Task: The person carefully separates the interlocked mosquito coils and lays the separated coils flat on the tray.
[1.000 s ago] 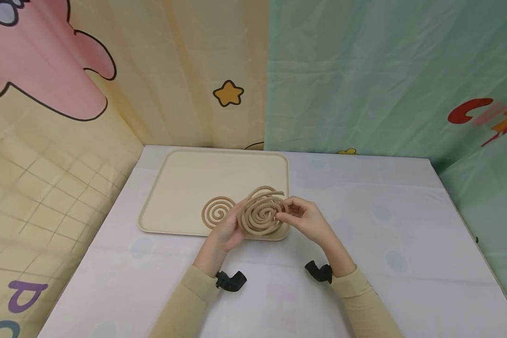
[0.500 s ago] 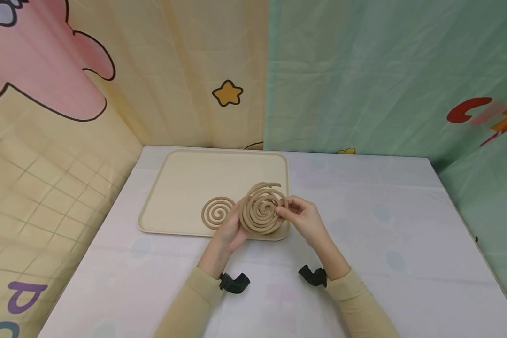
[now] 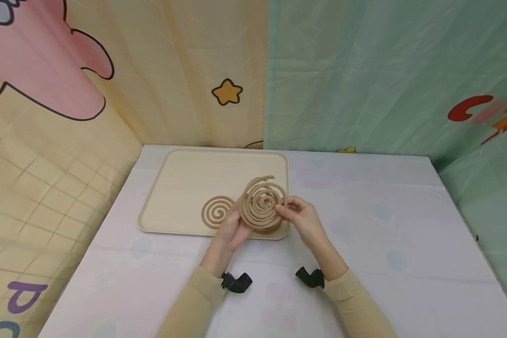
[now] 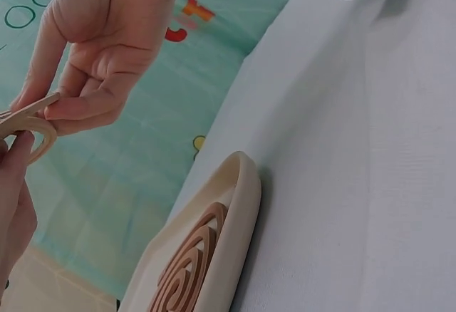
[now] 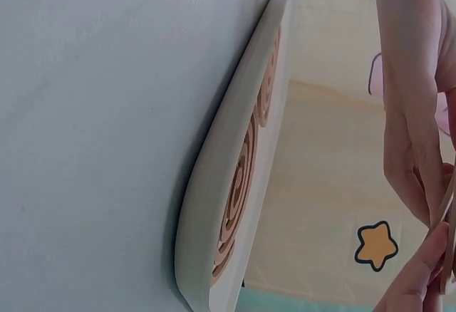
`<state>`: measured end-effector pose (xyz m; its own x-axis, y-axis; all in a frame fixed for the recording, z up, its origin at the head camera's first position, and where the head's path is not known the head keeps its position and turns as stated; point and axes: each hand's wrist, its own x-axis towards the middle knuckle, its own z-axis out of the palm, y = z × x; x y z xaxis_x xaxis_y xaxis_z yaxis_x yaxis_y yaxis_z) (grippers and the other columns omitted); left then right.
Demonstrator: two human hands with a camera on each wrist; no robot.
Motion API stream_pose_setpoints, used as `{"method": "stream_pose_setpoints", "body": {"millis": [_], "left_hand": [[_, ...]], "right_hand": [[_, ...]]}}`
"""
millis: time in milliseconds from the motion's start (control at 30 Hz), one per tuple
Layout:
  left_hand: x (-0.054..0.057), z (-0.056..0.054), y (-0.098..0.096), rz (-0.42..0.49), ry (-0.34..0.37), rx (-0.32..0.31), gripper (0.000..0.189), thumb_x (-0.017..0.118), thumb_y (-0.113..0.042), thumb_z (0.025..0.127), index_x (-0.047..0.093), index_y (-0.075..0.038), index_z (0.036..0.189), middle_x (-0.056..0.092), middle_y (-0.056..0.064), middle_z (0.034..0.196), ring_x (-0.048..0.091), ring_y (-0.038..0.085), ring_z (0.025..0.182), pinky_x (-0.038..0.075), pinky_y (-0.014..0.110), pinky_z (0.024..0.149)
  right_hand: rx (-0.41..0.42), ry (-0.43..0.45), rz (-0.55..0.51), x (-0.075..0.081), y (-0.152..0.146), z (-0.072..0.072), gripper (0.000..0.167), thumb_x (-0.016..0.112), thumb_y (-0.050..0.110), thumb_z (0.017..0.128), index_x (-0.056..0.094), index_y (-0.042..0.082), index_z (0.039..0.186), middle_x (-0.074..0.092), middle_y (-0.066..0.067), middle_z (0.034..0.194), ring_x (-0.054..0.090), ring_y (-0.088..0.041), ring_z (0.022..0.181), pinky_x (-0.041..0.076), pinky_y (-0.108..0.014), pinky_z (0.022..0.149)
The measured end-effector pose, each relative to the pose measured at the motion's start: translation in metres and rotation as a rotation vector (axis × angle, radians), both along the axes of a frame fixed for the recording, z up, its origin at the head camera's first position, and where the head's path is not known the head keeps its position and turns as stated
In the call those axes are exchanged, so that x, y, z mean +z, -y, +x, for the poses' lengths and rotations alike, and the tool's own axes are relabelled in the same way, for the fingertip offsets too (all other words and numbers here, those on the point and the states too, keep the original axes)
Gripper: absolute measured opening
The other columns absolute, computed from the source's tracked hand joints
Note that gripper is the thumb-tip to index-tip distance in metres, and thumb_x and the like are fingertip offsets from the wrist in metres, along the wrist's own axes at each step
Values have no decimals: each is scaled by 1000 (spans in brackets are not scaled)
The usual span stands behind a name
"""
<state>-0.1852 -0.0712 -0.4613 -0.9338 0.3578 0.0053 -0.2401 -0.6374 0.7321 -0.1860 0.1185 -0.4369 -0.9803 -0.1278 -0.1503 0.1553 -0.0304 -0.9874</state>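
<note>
Two printed curtains, a yellow one (image 3: 173, 70) and a green one (image 3: 363, 80), stand behind and beside a pale bench (image 3: 384, 244). On the bench, toward its left and far side, lies a cream tray (image 3: 194, 173) with a low rim. A person's hands meet over the tray's near right corner. The left hand (image 3: 230, 230) grips the left edge of a held coil (image 3: 253, 217), and the right hand (image 3: 302, 218) pinches its right edge between thumb and fingers. The held coil is off the tray, tilted with its broad face toward the person; whether it is one coil or two nested together cannot be told. Below it, inside the tray, lies a lower coil (image 5: 239, 187), mostly hidden in the head view, and a flat coil (image 3: 218, 212) rests to the left of that. Compared with a second ago, the held coil is tipped up more, its loose end (image 3: 267, 178) higher and the gaps among its upper turns plainer. For the work in hand, that suggests the turns are being eased apart, with both edges kept under control.
</note>
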Motion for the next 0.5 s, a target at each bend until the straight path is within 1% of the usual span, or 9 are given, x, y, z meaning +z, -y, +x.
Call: {"method": "stream_pose_setpoints", "body": {"millis": [100, 167, 200, 233, 300, 367, 433, 500], "left_hand": [[-2, 0, 2, -24, -24, -17, 50, 54, -34, 100, 41, -14, 144, 57, -7, 130, 54, 7, 124, 44, 25, 106], [-3, -1, 5, -50, -56, -53, 59, 52, -34, 101, 30, -11, 151, 54, -7, 134, 51, 8, 128, 42, 26, 108], [-3, -1, 8, -71, -68, -72, 59, 50, -34, 102, 29, -11, 152, 54, -7, 134, 51, 7, 128, 43, 27, 107], [-3, -1, 10, -93, -76, -90, 56, 49, -35, 103, 30, -12, 150, 54, -8, 134, 52, 7, 127, 44, 27, 106], [-3, -1, 15, -136, -98, -119, 46, 47, -37, 103, 40, -16, 144, 54, -8, 130, 53, 6, 123, 45, 25, 103], [-1, -2, 19, -179, -110, -140, 33, 47, -39, 103, 49, -21, 130, 56, -8, 123, 56, 4, 115, 48, 23, 98], [3, -1, 23, -228, -122, -153, 20, 46, -36, 104, 54, -23, 118, 57, -8, 115, 57, 4, 105, 49, 22, 91], [8, -1, 25, -287, -142, -168, 14, 44, -29, 105, 53, -21, 113, 58, -8, 110, 57, 4, 100, 50, 21, 87]], "right_hand": [[-33, 5, -24, 0, 1, 0, 13, 65, 4, 93, 62, -5, 102, 67, 6, 80, 65, -7, 76, 56, -21, 73], [-46, 0, -35, 0, 2, 0, 14, 64, 3, 94, 62, -6, 104, 67, 6, 79, 64, -7, 74, 56, -21, 72], [-47, -4, -36, 0, 1, 0, 14, 64, 3, 93, 62, -6, 104, 67, 6, 79, 64, -7, 73, 56, -22, 72], [-42, -12, -28, -1, 1, 0, 15, 64, 3, 93, 63, -7, 104, 67, 6, 79, 64, -7, 73, 56, -22, 72], [-26, -29, -3, -1, -1, -1, 17, 66, 3, 92, 63, -8, 106, 67, 7, 81, 64, -6, 74, 57, -23, 72], [8, -54, 32, -2, -3, -2, 20, 67, 4, 92, 64, -9, 107, 67, 6, 83, 64, -6, 76, 57, -25, 74], [55, -87, 71, -3, -6, -3, 22, 68, 5, 92, 64, -9, 108, 67, 5, 88, 64, -6, 79, 58, -29, 78], [104, -121, 102, -3, -9, -4, 22, 68, 6, 92, 63, -8, 108, 67, 4, 92, 65, -6, 83, 58, -32, 81]]}}
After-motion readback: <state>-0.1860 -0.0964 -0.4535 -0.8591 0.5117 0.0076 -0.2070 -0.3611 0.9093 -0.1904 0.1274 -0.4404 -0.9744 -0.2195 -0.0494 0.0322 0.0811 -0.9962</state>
